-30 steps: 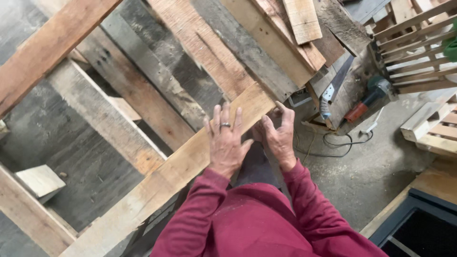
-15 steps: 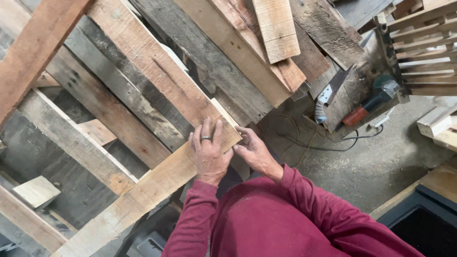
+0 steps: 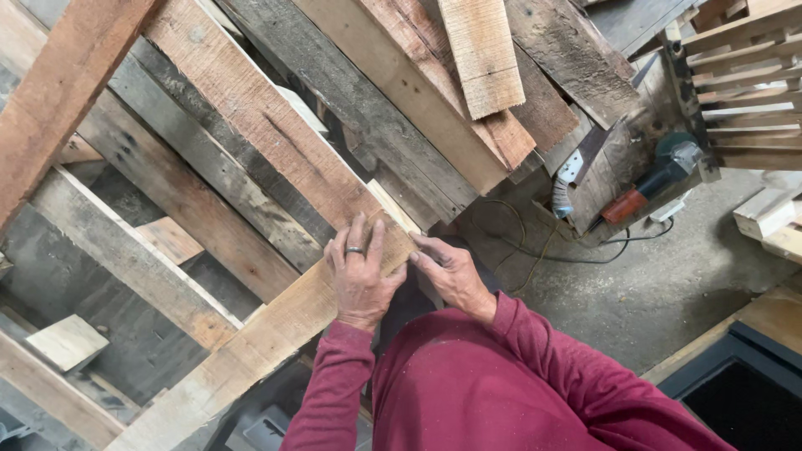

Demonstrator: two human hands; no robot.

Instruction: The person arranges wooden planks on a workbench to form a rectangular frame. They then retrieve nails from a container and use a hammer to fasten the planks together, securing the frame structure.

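compared with half a second before, my view had barely shifted; the left hand [image 3: 361,280] stayed flat on the same board, while the right hand [image 3: 451,274] had come closer in against the board's end, its fingertips now right at the corner rather than hanging just beside it.

the left hand lay palm down on the pale board [image 3: 251,347], fingers spread and loosely extended, a ring on one finger; it pressed on the wood rather than gripping it. the right hand was half curled, fingertips touching the near end of that same board at its edge; i could not tell whether it pinched anything there. neither hand was clenched.

the pale board ran diagonally from lower left up to the hands, lying across the weathered slats of the pallet [image 3: 209,209], its upper end meeting a reddish plank [image 3: 267,134] that sloped away to the upper left. both dark red sleeves [image 3: 518,392] filled the bottom of the view.

off to the right, on the concrete floor [image 3: 668,292], an angle grinder [image 3: 660,179] with an orange body lay near its black cable [image 3: 535,250]. a small loose wood block [image 3: 65,341] sat at lower left, under the slats.
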